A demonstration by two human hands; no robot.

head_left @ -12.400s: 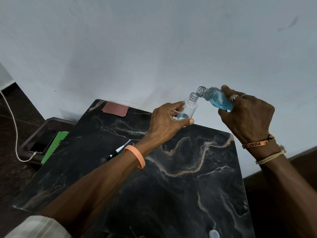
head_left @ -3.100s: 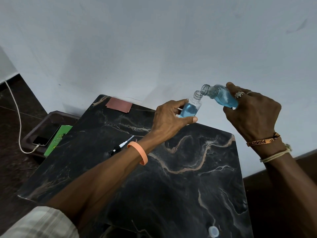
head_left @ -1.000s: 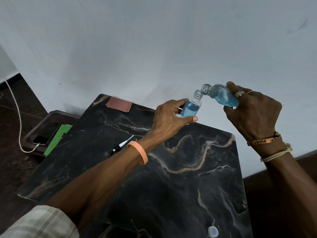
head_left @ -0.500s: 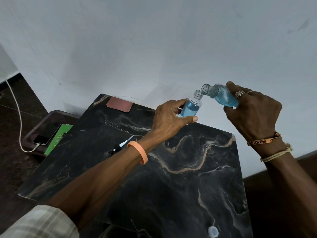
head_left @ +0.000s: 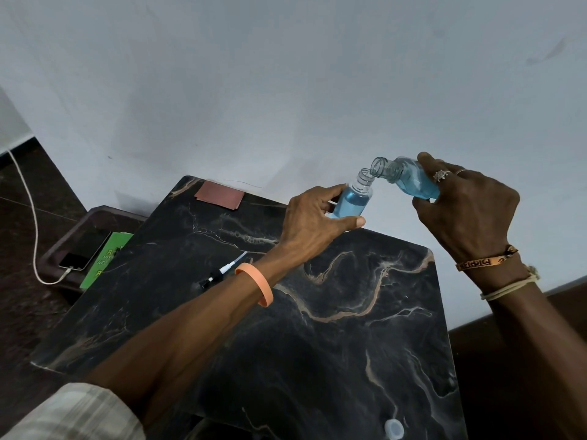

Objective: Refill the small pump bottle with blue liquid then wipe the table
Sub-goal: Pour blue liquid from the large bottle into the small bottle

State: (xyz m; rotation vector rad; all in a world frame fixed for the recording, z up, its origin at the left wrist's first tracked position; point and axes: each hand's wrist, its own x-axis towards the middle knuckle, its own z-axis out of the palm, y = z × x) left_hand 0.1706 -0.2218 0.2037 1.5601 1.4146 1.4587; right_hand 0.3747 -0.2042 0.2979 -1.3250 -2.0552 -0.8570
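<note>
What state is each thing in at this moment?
small pump bottle: uncapped, near upright, mostly full of blue liquid, gripped by left hand.
refill bottle: uncapped, tilted, mouth over it, partly full, gripped by right hand.
pump head: off, lying on table.
cap: off, lying near table's front edge.
phone: plugged into cable.

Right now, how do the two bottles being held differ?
Pose: the small bottle in the left hand stands near upright. The refill bottle in the right hand is tipped almost sideways, its mouth at the small bottle's mouth.
Fill: the small bottle is blue up to its shoulder. The refill bottle's liquid pools toward its base, neck clear.
Both are clear, uncapped, with threaded necks.
</note>
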